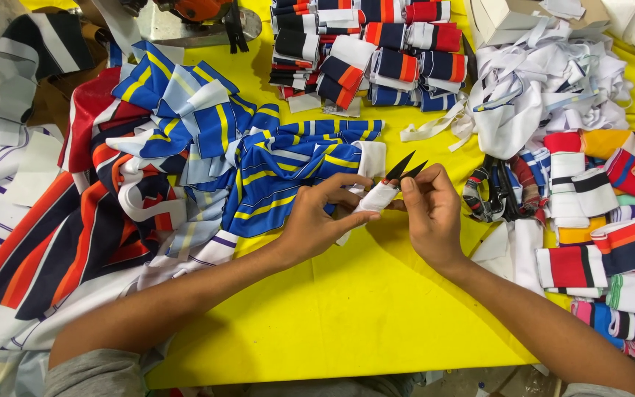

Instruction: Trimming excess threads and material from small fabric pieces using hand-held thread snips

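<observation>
White strip pinched in left hand over the yellow bench, just right of the blue striped cloth. Right hand closed round snips, blades parted above the strip. Best kept taut, cutting close, fingertips clear.

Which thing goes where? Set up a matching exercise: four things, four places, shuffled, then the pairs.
1. left hand
2. thread snips
3. blue and yellow striped cloth
4. white strips

A. heaped at upper right
B. in the right hand, blades open
C. spread left of the hands
D. pinching a small white fabric piece

Pairs: 1-D, 2-B, 3-C, 4-A
</observation>
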